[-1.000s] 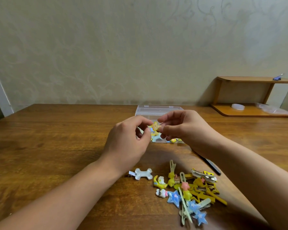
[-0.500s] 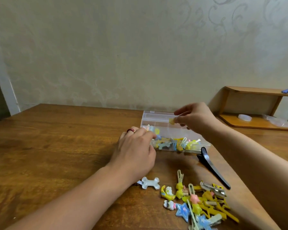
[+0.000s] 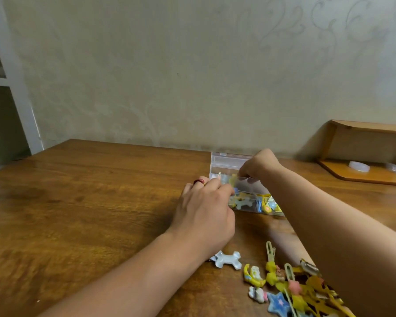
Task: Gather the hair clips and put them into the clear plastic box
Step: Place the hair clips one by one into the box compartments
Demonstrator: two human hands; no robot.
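Note:
The clear plastic box (image 3: 224, 161) stands open on the wooden table (image 3: 101, 202), with several coloured hair clips (image 3: 256, 202) inside it. My left hand (image 3: 206, 209) holds the box's near left corner with curled fingers. My right hand (image 3: 261, 165) reaches down into the box from above and pinches a small yellow hair clip (image 3: 233, 180), which is blurred. Near me lie a white bone-shaped clip (image 3: 229, 259) and a pile of yellow, blue and pink clips (image 3: 284, 287), partly hidden by my right forearm.
A low wooden shelf (image 3: 364, 172) stands at the far right against the wall, with a small white round object (image 3: 359, 166) on its base. The table's left edge runs near a white frame (image 3: 21, 99).
My hands came apart. My right hand carried the yellow clip forward and down into the box, while my left hand dropped to the box's near left corner. The view shifted left.

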